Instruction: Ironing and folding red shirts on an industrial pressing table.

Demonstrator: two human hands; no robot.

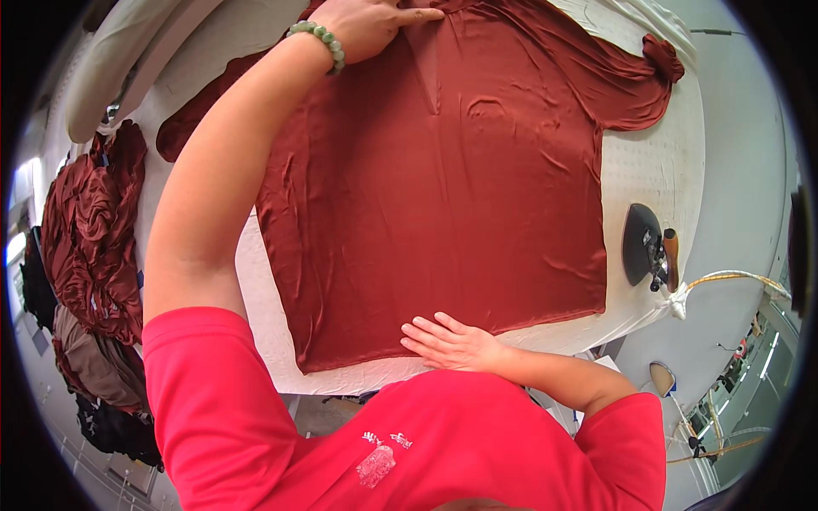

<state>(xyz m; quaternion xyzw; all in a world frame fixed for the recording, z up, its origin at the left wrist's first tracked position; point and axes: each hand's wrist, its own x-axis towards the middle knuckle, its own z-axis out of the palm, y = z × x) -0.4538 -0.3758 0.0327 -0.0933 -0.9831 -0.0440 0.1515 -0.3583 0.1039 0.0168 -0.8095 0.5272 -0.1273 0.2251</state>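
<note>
A dark red satin blouse (375, 213) lies spread on a white padded pressing table (656, 170), its long sleeves reaching to either side. Over its neckline, at the top of the view, is my left hand (362, 25), with a green bead bracelet on the wrist. One finger points right along the collar; the picture's edge cuts off part of this hand. My right hand (456, 343) lies flat on the bottom hem, fingers spread and holding nothing. Light creases run down the blouse's left side and across its right front.
A black iron (643, 247) with a wooden handle rests at the table's right edge, a cord (737, 277) trailing from it. Crumpled dark red garments (94, 230) hang at the left, above brown and black ones. A padded pressing arm (115, 64) stands at the upper left.
</note>
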